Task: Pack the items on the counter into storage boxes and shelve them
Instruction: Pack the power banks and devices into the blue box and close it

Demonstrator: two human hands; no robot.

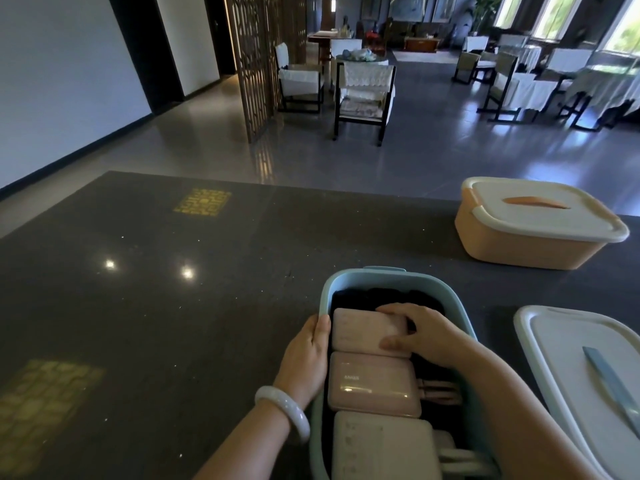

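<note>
Power banks fill the blue box (398, 282), which stands open on the dark speckled counter (173, 289) at its near edge. Three lie in a row along the box's left side: a pink power bank (360, 332) farthest in, a second pink power bank (370, 386) behind it toward the person, and a white power bank (381, 445) nearest. Dark cloth (388, 296) lines the far end of the box. The right hand (419, 334) reaches into the box with thumb and fingers closed around the right end of the farthest pink one. The left hand (308, 348), with a pale bangle (282, 410) on its wrist, grips the box's left wall. Right of the box lies its white lid (571, 362) with a blue handle, flat on the counter. Farther back and to the right of the box sits an orange box (530, 223), closed under a white lid. The counter is glossy; it reflects two ceiling lights and yellow lattice patterns left of the box. Beyond the counter stretches a grey polished floor with a wooden lattice screen (256, 57), white-cushioned chairs (363, 95), tables, and bright windows (554, 15) at the far right.
</note>
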